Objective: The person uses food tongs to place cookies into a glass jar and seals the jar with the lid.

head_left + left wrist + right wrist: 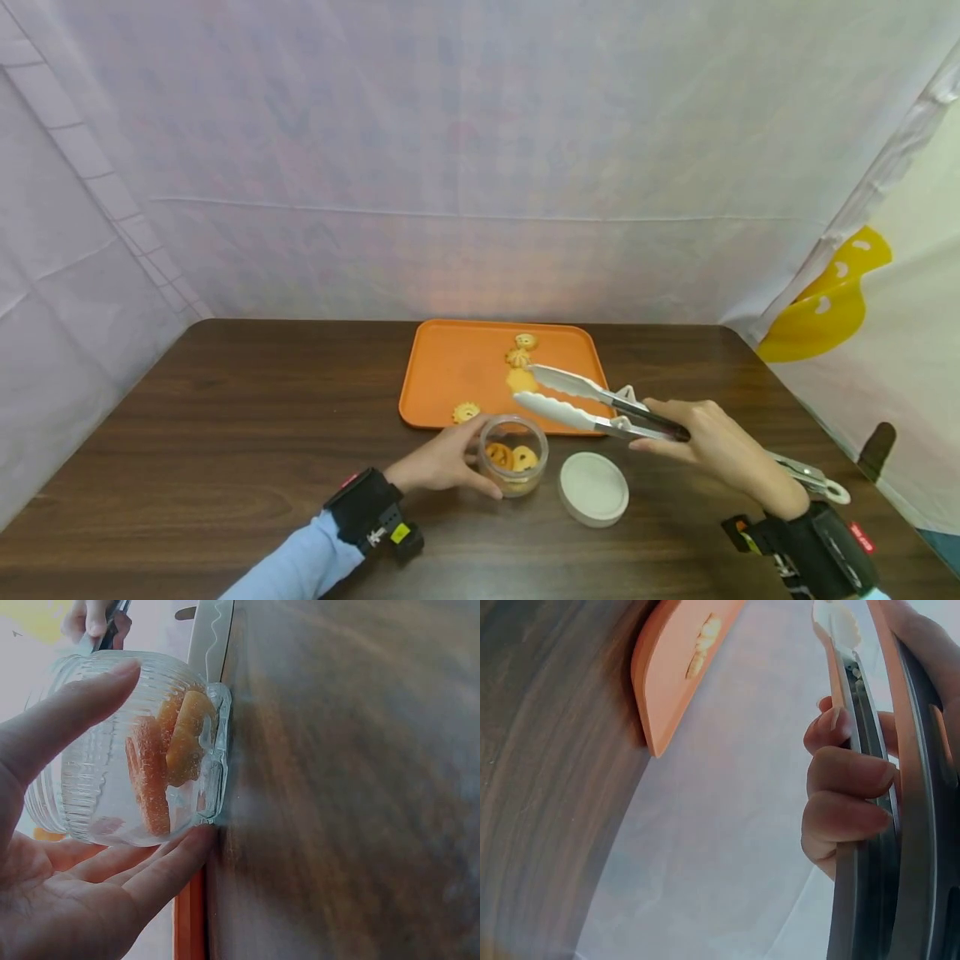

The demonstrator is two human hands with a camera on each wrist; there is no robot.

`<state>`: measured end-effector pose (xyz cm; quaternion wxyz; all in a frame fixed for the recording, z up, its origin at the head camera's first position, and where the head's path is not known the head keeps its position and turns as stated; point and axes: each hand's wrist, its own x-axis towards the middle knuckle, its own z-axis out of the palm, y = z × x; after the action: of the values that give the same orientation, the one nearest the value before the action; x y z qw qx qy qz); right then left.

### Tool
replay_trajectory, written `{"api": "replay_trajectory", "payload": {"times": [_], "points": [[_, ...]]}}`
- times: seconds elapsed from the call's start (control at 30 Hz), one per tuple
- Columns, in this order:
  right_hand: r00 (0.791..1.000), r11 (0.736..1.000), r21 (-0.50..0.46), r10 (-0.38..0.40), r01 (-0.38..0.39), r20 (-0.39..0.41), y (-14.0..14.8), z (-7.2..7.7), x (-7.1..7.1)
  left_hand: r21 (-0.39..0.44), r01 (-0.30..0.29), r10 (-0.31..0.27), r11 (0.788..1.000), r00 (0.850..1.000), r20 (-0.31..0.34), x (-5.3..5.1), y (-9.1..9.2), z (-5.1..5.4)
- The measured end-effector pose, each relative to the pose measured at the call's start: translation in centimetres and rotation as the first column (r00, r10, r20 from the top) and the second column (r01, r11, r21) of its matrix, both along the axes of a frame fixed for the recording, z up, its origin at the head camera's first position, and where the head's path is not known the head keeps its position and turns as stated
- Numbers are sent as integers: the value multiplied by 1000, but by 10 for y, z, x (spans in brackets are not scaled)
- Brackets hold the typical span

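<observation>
A clear glass jar (517, 489) stands on the wooden table, with several round cookies (524, 457) inside. My left hand (441, 462) holds the jar from its left side; in the left wrist view the thumb and fingers (169, 877) curve round the glass. My right hand (705, 437) grips a pair of metal tongs (557, 410) with dark handles. Its curled fingers (847, 814) show on one handle in the right wrist view. The tongs' pale tips are spread apart over an orange tray (457, 362), close to a yellow cookie (521, 381), with nothing seen between them.
More cookies lie on the tray, one (466, 412) near its front edge. A round white lid (594, 490) rests right of the jar. Partly behind the right forearm is a metal utensil (806, 475). A yellow cutout shape (821, 308) is at the right cloth wall.
</observation>
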<state>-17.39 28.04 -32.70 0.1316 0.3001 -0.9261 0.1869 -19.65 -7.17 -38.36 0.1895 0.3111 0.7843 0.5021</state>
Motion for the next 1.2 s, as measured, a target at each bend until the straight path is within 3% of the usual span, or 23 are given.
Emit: {"api": "replay_trajectory", "payload": {"times": [0.3,0.57,1.2], "points": [[994,993,-49,104,-105,-16,11,-5,7,-7,-1,1,1000,1000,6,0,1,1],[975,972,-85,220,-220,-17,14,-9,8,-41,-18,18,999,1000,3,2,1,3],[953,948,-92,301,-303,-42,12,-13,5,-40,-17,17,999,1000,-8,1,1,2]]}}
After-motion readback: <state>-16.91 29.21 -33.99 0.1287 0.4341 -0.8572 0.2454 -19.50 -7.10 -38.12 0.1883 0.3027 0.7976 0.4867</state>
